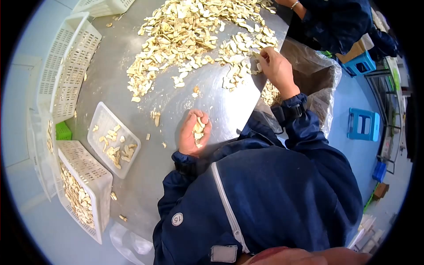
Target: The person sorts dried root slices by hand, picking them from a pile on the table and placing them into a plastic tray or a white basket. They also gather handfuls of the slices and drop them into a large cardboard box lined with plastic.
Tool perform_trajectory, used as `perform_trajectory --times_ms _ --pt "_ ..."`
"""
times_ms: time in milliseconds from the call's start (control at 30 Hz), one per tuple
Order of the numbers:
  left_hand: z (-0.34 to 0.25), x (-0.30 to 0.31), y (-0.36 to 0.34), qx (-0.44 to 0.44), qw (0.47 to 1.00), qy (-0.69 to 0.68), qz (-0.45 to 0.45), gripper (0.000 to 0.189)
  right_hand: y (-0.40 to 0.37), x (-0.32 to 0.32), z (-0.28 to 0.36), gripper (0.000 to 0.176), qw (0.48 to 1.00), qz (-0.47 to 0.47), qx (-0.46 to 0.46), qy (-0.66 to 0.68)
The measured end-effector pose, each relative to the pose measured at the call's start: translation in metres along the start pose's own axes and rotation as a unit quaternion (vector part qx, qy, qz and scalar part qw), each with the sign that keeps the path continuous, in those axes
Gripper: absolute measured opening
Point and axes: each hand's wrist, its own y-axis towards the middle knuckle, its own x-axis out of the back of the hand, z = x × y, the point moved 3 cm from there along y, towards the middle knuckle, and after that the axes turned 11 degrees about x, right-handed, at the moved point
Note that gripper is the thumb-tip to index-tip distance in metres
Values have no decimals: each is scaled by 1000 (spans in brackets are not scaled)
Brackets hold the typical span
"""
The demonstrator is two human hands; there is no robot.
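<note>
Several pale, brown-edged dried slices (198, 128) rest in the curled fingers of my left hand (190, 138), palm up, low over the metal table near my body. My right hand (278, 70) reaches to the table's right edge, its thumb and fingers drawn together at the border of a large heap of the same slices (181, 33). Pale slices lie right at those fingertips; I cannot tell whether one is pinched. Between the hands, a few loose slices (195, 90) lie on the steel surface (221, 108).
A shallow white tray (99, 132) with some slices lies on the left. White slotted baskets (102, 187) line that edge. Beside the table's right edge stands a plastic-lined bin (324, 84). Another person's sleeve (338, 24) is at top right; a blue stool (364, 124) stands on the floor.
</note>
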Motion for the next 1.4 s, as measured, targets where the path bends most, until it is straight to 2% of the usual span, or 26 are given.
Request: perform_trajectory --times_ms 133,200,300,400,433,533,600,633,667,700,767,800,867,933,1000,1133,1167,1267,1400 --pt "-1 0 1 2 1000 1 6 20 -4 -2 35 22 995 -42 61 74" --pt "0 0 0 4 1000 -1 3 20 -8 -9 57 18 986 -19 118 121" --pt "1 0 0 3 1000 -6 7 21 -7 -19 78 19 981 48 172 73" --pt "0 -1 1 1 1000 -1 13 20 -11 -23 96 24 956 -33 288 44" --pt "0 0 1 1 1000 -1 12 20 -15 -31 96 27 953 11 299 48" --pt "0 1 0 3 1000 2 11 20 -20 -34 68 26 953 26 302 13" --pt "-1 1 0 2 1000 11 15 19 -19 -28 30 19 970 -41 239 17" --pt "-1 1 -1 0 1000 11 10 19 -20 -15 10 17 982 -31 188 9" --pt "-1 0 -1 0 1000 12 6 19 -23 -3 -6 17 976 -66 195 -71" --pt "-1 0 0 1 1000 13 4 19 -25 7 -21 15 980 -63 153 -108" --pt "0 0 1 7 1000 11 8 19 -23 20 -38 19 977 -95 125 -144" --pt "0 0 2 11 1000 11 10 19 -20 25 -40 22 976 -111 116 -149" --pt "-1 -2 2 11 1000 19 4 20 -6 22 -35 27 985 -104 119 -65" --pt "-2 -3 1 9 1000 23 -2 20 14 14 -19 28 985 -84 149 -37" --pt "0 -1 0 5 1000 19 -6 21 35 -9 -18 28 978 -92 177 -61" --pt "0 -1 0 -1 1000 24 -17 22 74 -30 -18 26 981 -87 136 -107" --pt "0 -1 -1 3 1000 22 -23 22 87 -37 -27 24 978 -113 141 -100" --pt "0 -2 -2 10 999 24 -23 22 104 -43 -35 23 971 -74 131 -185" --pt "-1 -2 -2 6 999 33 -13 21 102 -41 -30 20 988 96 115 -25"
